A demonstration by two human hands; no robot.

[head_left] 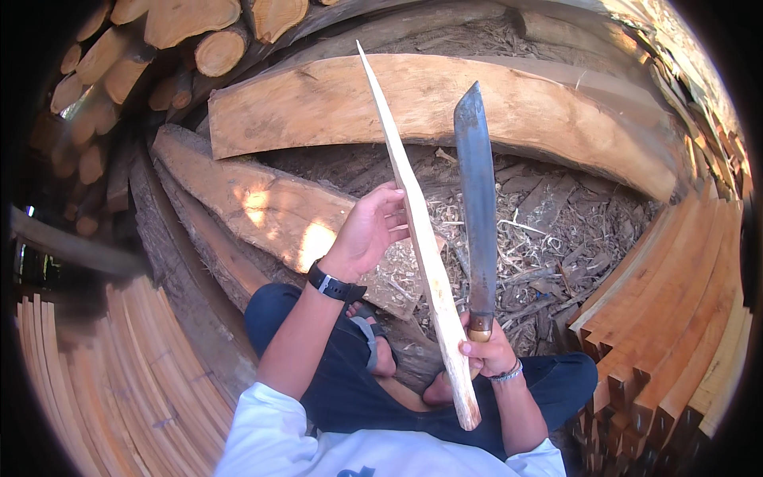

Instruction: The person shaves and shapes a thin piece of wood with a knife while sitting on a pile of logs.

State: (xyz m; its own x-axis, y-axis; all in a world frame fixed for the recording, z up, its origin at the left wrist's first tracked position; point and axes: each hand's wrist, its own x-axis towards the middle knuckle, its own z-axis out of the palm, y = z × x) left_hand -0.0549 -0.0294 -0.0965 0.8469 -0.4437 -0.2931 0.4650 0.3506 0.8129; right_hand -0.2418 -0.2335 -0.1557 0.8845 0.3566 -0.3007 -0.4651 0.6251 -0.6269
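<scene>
A long pale wooden stake, whittled to a sharp point at its far end, slants up in front of me. My left hand has its fingers loosely curled against the stake's edge near the middle, fingertips partly hidden by it. In my right hand is a machete, gripped by its wooden handle, the broad dark blade pointing up and away. The right thumb also presses on the stake's lower part. Blade and stake stand side by side with a gap between them higher up.
A large curved slab lies across the far side, with another plank slanting toward my legs. Wood chips cover the ground. Stacked boards flank me at left and right; cut logs are piled at far left.
</scene>
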